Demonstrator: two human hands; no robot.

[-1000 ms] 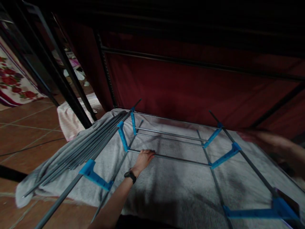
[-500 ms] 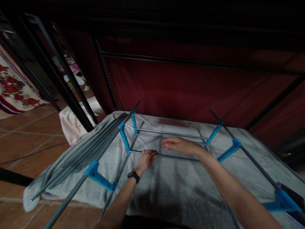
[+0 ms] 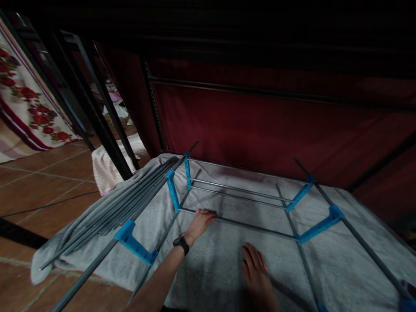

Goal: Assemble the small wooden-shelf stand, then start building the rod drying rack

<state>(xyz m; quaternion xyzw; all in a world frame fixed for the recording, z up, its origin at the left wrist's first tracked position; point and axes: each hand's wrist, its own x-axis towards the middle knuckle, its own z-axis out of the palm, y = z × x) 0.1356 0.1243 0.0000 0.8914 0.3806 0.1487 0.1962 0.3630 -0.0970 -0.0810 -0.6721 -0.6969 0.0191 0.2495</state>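
My left hand (image 3: 200,222), with a black watch (image 3: 181,245) on its wrist, is closed over a thin grey metal crossbar (image 3: 253,225) near its left end. The bar spans two sides of a frame made of grey tubes and blue plastic brackets. One bracket (image 3: 173,190) sits just left of my left hand; another bracket (image 3: 320,225) meets the bar's right end. Below the bar, my right hand (image 3: 255,266) is over the grey blanket, fingers extended and holding nothing. Whether it touches the blanket I cannot tell.
Several loose grey tubes (image 3: 130,199) lie bundled on the blanket (image 3: 221,264) at left. Dark red fabric (image 3: 253,130) hangs behind the frame. Black metal posts (image 3: 107,134) stand at left over a tiled floor (image 3: 55,186), near a floral cloth (image 3: 35,104).
My right hand has drawn back from above the crossbar toward me and down over the blanket. My left hand stays on the bar. The view has shifted slightly left.
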